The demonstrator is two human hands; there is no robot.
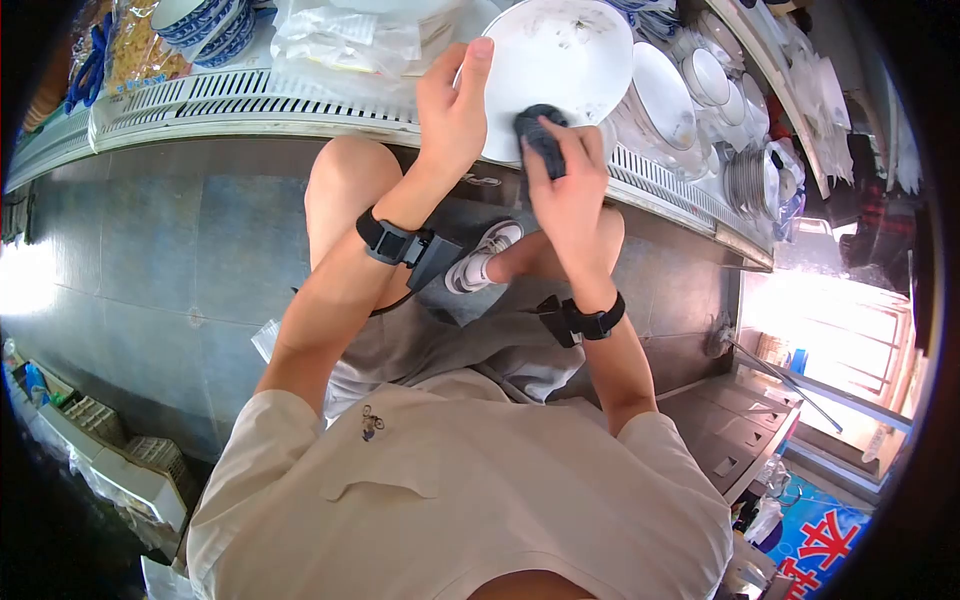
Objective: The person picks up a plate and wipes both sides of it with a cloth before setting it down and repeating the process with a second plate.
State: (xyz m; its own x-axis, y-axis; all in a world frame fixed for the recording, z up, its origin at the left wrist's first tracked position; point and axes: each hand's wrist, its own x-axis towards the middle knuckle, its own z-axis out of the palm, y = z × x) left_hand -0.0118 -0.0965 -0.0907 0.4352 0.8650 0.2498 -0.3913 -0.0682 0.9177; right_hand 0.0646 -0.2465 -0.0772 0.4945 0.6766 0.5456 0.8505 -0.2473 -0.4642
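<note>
Dish-crowded shelf (250, 100) ran behind, stacked bowls (665, 95) at two o'clock. Up at twelve, the left hand (450, 105) clamped the white plate (575, 50) by its nine-o'clock rim, and the right hand (570, 190) pressed a dark scrubbing pad (540, 128) on it. Stiff, slick and breakable, it looked safest held by the rim.

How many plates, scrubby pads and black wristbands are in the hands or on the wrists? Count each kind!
white plate, in the left hand: 1
dark pad, in the right hand: 1
black wristbands, one on each wrist: 2
Total: 4
</note>
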